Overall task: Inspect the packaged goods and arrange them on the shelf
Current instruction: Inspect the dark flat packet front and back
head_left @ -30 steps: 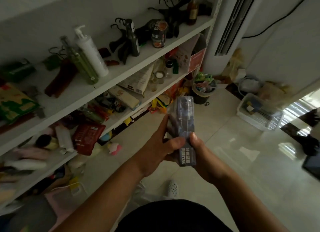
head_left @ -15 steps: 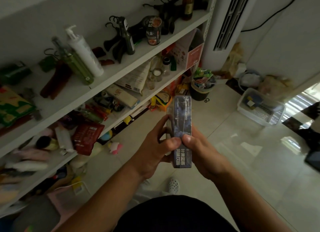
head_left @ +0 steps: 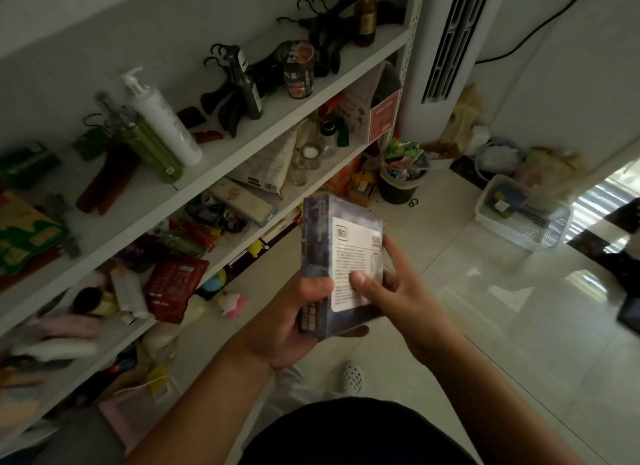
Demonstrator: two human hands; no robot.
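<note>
Both hands hold a small printed box (head_left: 341, 267) in the air just in front of the shelf (head_left: 273, 112), level with its lower boards and touching none of them. The left hand (head_left: 294, 322) grips the box's lower corner on the shelf side, thumb on the dark narrow face and fingers curled beneath. The right hand (head_left: 398, 291) pinches the side away from the shelf, thumb pressed on the white printed label and fingers behind. With the label turned up, this looks like the inspecting step. To do it well, hold the box steady, slide the right thumb off the text, check the corners for dents, then choose a bare stretch of board, perhaps beside the white pump bottle (head_left: 159, 118), before releasing either hand.
</note>
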